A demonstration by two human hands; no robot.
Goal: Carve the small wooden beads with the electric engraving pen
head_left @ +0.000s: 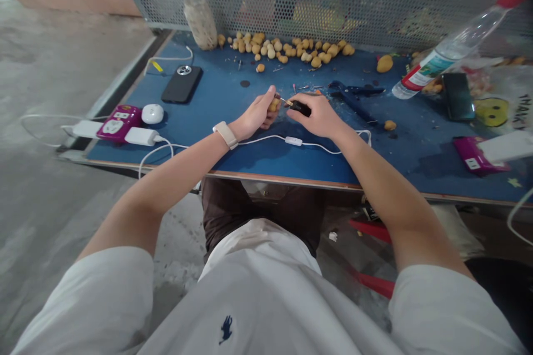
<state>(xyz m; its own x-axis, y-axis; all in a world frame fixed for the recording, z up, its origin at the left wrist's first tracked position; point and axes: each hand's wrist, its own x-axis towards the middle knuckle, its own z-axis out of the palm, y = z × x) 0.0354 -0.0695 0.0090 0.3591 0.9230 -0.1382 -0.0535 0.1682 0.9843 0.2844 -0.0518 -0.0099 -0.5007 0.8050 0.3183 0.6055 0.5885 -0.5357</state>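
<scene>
My left hand (257, 113), with a pale watch band on its wrist, has its fingers wrapped round a small tan gourd (273, 104) above the blue tabletop. My right hand (314, 113) grips the black handle of a thin-shafted metal tool (300, 108). The tool's tip points left and meets or nearly meets the gourd; the exact contact is too small to tell. Fingers hide part of the gourd. Behind my hands lie several small bits and pins. Just right of my right hand rest dark blue pliers (352, 101).
Several small gourds (291, 50) line the mesh back panel (233, 0). A clear jar (200, 23) and a black phone (182, 84) are at left, beside a purple power strip (120, 122). A white cord with a switch (293, 141) crosses in front. A bottle (441, 64) leans right, near another phone (458, 97).
</scene>
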